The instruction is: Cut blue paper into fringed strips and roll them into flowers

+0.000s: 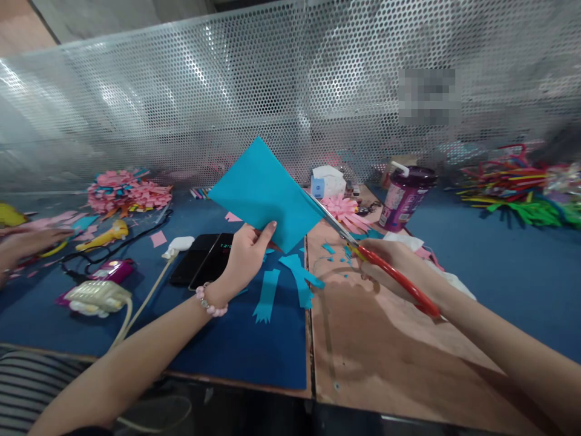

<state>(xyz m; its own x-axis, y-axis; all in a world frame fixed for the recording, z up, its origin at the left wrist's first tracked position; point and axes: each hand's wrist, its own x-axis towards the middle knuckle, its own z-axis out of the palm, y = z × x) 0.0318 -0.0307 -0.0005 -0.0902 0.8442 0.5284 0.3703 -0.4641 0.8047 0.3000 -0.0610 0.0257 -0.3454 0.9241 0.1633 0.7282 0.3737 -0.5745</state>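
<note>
My left hand (249, 254) pinches the lower edge of a blue paper sheet (267, 191), thumb on its front. The sheet is held up above the table, one corner pointing up. My right hand (390, 263) is closed round scissors (397, 280) with red and yellow handles. Their metal blades reach up and left to the sheet's right edge; whether they are parted is hard to tell. Below the sheet lie a fringed blue paper strip (267, 293), another cut blue piece (299, 281) and small blue scraps (329, 248).
Phones (184, 263), a power strip (97, 297) and cables lie left. A purple cup (403, 200), tissue pack (327, 181) and pink paper flower (342, 209) stand behind the scissors. Another person's hand (34, 242) is far left. Perforated metal (181, 97) rises behind the table (272, 363).
</note>
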